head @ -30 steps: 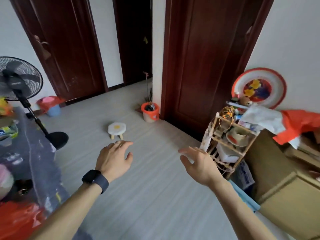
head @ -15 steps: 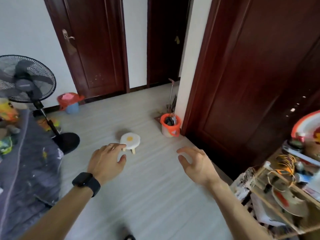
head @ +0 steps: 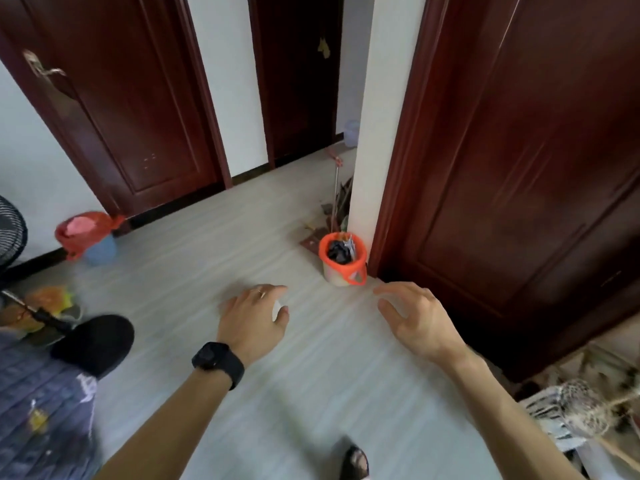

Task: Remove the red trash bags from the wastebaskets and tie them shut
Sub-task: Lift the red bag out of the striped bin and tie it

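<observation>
A small white wastebasket lined with a red trash bag stands on the floor by the white wall corner, dark rubbish inside. A second red trash bag lines a blue wastebasket at the far left wall. My left hand, with a black watch on the wrist, hangs over the floor with relaxed fingers and holds nothing. My right hand is spread and empty, a little short of the near wastebasket and to its right.
Dark red doors flank the wall corner. A fan's black base stands at the left by a grey patterned cloth. A broom and dustpan lean behind the near wastebasket. A cluttered rack sits at lower right. My sandalled foot shows below.
I have walked forward and turned left; the near wastebasket is closer and larger. The small white stool is now hidden under my left hand. Both hands stay empty.
</observation>
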Tool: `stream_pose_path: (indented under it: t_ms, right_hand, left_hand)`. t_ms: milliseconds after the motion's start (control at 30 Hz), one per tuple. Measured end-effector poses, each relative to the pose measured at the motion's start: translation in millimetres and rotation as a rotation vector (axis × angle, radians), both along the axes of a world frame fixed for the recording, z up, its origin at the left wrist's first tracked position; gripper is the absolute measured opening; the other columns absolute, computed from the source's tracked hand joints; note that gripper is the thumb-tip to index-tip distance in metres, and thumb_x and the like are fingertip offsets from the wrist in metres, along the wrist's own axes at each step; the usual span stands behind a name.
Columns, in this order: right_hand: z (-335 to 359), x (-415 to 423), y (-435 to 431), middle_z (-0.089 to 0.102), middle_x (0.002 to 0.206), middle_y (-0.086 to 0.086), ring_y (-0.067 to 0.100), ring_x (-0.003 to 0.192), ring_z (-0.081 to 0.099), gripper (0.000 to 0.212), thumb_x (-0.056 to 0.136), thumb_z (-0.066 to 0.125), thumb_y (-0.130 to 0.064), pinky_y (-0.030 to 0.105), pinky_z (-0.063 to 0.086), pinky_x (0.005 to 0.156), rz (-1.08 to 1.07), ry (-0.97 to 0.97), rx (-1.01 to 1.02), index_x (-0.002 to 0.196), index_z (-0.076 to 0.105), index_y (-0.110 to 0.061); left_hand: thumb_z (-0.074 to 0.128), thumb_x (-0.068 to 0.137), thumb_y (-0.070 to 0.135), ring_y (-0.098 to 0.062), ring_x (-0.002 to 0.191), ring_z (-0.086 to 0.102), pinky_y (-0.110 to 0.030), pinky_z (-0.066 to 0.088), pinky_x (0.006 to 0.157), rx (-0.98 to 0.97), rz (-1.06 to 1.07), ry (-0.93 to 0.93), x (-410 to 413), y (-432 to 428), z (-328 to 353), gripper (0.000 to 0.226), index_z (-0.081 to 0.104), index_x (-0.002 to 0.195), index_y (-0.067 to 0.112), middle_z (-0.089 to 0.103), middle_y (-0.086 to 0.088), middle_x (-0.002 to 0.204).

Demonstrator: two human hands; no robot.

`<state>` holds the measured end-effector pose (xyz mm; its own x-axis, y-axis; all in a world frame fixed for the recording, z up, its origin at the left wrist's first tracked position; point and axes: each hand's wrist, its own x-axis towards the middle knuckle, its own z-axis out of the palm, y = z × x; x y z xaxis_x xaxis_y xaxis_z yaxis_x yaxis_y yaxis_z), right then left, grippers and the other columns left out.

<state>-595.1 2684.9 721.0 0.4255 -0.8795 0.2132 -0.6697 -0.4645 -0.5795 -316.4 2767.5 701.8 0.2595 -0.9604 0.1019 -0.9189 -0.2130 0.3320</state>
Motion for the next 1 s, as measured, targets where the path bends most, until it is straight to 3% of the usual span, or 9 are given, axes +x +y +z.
stream_pose_path:
  t_ms: [200, 400, 533, 633, 800, 900, 1000]
  right_hand:
    - [-45.6, 51.1, -117.6, 0.070, 0.114, -0.010, 0.012, 0.109, 0.063, 0.020, 0.091, 0.067, -0.026, 0.022, 0.040, 0.100, -0.057, -0.001, 0.075, 0.110, 0.073, -0.027]
    - [-70.6, 104.4, -255.6, 0.071, 0.114, -0.006, 0.013, 0.108, 0.065, 0.023, 0.091, 0.065, -0.027, 0.013, 0.039, 0.093, -0.095, -0.002, 0.195, 0.112, 0.073, -0.028]
    - [-71.2, 130.8, -328.3, 0.070, 0.118, -0.009, 0.013, 0.113, 0.064, 0.031, 0.088, 0.058, -0.041, 0.028, 0.049, 0.098, -0.110, 0.004, 0.241, 0.114, 0.071, -0.033]
    - [-71.6, 148.5, -380.7, 0.071, 0.114, -0.009, 0.015, 0.110, 0.066, 0.024, 0.089, 0.064, -0.030, 0.033, 0.051, 0.096, -0.143, -0.001, 0.241, 0.111, 0.074, -0.029]
    - [-81.4, 173.5, -461.8, 0.073, 0.106, -0.011, 0.007, 0.097, 0.067, 0.020, 0.089, 0.066, -0.021, 0.006, 0.040, 0.083, -0.231, 0.026, 0.262, 0.104, 0.076, -0.028]
    - [-94.9, 189.0, -516.0, 0.072, 0.110, -0.012, 0.006, 0.102, 0.066, 0.021, 0.089, 0.065, -0.027, -0.001, 0.034, 0.085, -0.297, 0.018, 0.315, 0.108, 0.075, -0.028]
    - [-100.7, 196.7, -545.9, 0.071, 0.115, -0.013, 0.005, 0.106, 0.066, 0.028, 0.088, 0.059, -0.037, 0.017, 0.049, 0.091, -0.338, -0.010, 0.357, 0.113, 0.073, -0.033]
  left_hand:
    - [0.053, 0.092, 0.037, -0.019, 0.121, 0.054, -0.038, 0.043, 0.101, 0.039, -0.066, 0.014, 54.0, -131.2, -35.6, 0.042, 0.053, 0.134, 0.031, 0.059, 0.009, 0.133]
    - [0.046, 0.093, 0.041, -0.018, 0.123, 0.052, -0.036, 0.040, 0.103, 0.164, -0.078, 0.017, 109.8, -269.9, -59.3, 0.043, 0.049, 0.136, 0.035, 0.055, 0.009, 0.138]
    - [0.046, 0.094, 0.040, -0.018, 0.125, 0.050, -0.037, 0.038, 0.105, 0.214, -0.075, 0.038, 142.7, -353.3, -61.9, 0.044, 0.048, 0.137, 0.035, 0.053, 0.009, 0.140]
    - [0.043, 0.093, 0.043, -0.017, 0.125, 0.050, -0.037, 0.039, 0.105, 0.263, -0.111, 0.030, 165.0, -413.9, -72.6, 0.045, 0.046, 0.138, 0.036, 0.052, 0.010, 0.141]
    - [0.044, 0.093, 0.043, -0.019, 0.124, 0.052, -0.038, 0.042, 0.102, 0.302, -0.197, -0.003, 193.9, -523.9, -89.7, 0.047, 0.046, 0.139, 0.033, 0.054, 0.006, 0.139]
    - [0.044, 0.095, 0.043, -0.019, 0.124, 0.052, -0.039, 0.044, 0.101, 0.328, -0.277, 0.003, 201.8, -603.5, -92.8, 0.046, 0.046, 0.139, 0.031, 0.053, 0.005, 0.141]
    - [0.044, 0.095, 0.041, -0.021, 0.123, 0.053, -0.039, 0.044, 0.100, 0.371, -0.349, -0.003, 200.0, -657.5, -90.8, 0.045, 0.046, 0.139, 0.031, 0.052, 0.003, 0.142]
